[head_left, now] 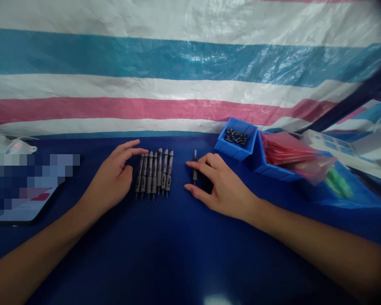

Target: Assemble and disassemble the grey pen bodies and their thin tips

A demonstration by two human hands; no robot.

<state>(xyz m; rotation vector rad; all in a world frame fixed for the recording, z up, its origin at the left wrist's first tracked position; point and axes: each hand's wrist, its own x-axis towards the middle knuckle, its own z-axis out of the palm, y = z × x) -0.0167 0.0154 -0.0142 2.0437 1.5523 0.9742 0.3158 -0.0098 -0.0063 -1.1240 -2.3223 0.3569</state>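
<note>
Fingers parted, the left hand (114,173) could brush the pens (154,176) askew, and the right hand (220,183), likewise spread, roll the lone pen piece (194,174).

left arm (52,235) in from the near left, left hand (114,173) kinda loose, fingers (136,151) pointing right, thumb (126,177) bent in, right arm (300,233) from the near right, right hand (224,184) pincer-ish, index finger (200,167) and right thumb (197,192) apart

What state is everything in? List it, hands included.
Pens: lying side by side
Left hand: fingers spread, fingertip near pens
Right hand: thumb and forefinger apart
Lone pen piece: partly hidden by that forefinger
Small blue bin: holding dark parts
Neighbouring blue bin: holding red packets
Phone: screen lit
</note>
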